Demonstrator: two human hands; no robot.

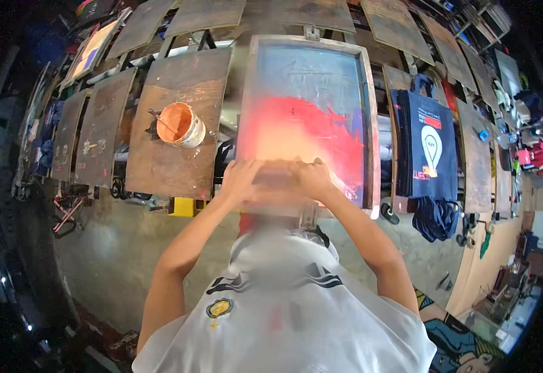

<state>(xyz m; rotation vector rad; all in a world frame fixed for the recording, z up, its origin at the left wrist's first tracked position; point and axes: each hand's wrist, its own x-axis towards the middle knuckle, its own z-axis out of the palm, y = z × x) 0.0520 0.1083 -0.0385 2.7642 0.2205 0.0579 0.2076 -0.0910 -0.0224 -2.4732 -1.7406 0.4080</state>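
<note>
A wood-edged printing screen [374,133] lies in front of me, its mesh bluish at the far end. Red ink [296,115] with a ragged edge covers the middle, fading to a pale orange glow nearer me. At the near end, my left hand [243,178] and my right hand [315,178] are closed side by side on a brownish squeegee [276,174]. The squeegee is smeared by blur, and its blade cannot be made out. Both forearms reach forward, fingers curled over the top of the bar.
On the wooden board [172,165] to the left stands a tub [195,132] of orange ink with a stick in it. Dark printed tote bags [414,155] are stacked on the right, their handles hanging off the near edge. More boards [203,15] line the far side.
</note>
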